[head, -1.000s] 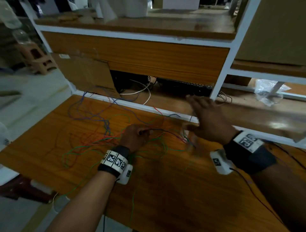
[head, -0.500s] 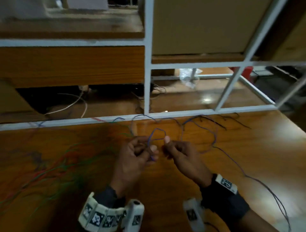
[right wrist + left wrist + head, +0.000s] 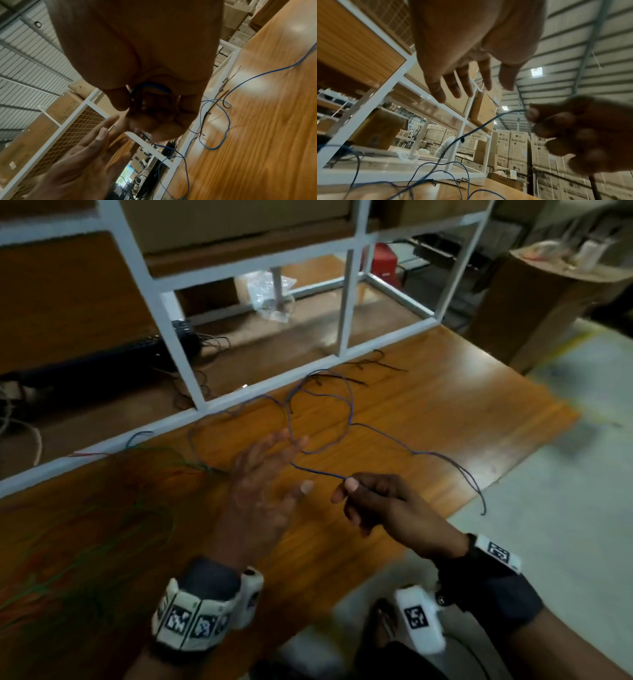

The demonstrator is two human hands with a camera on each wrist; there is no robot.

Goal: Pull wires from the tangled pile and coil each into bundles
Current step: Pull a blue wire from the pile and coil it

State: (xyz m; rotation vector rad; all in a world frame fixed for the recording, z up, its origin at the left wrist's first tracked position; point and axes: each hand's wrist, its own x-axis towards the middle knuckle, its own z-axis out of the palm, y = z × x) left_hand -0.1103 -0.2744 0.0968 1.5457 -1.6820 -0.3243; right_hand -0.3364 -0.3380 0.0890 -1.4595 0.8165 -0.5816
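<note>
The left hand (image 3: 263,474) has let go of the blue wire (image 3: 349,409) it was pinching half a second ago; its fingers are now spread and straight, holding nothing. The right hand (image 3: 373,501) keeps the wire pinched between thumb and forefinger, a short loop tucked against its palm in the right wrist view. The wire trails away in slack curves across the desk (image 3: 428,405) toward its far edge and right corner, so it looks freed from the tangled pile (image 3: 102,508) at the left edge, and coiling can begin. The pile is dim and smeared; its wires cannot be counted. Motion blur hides whether the left fingertips touch the wire
</note>
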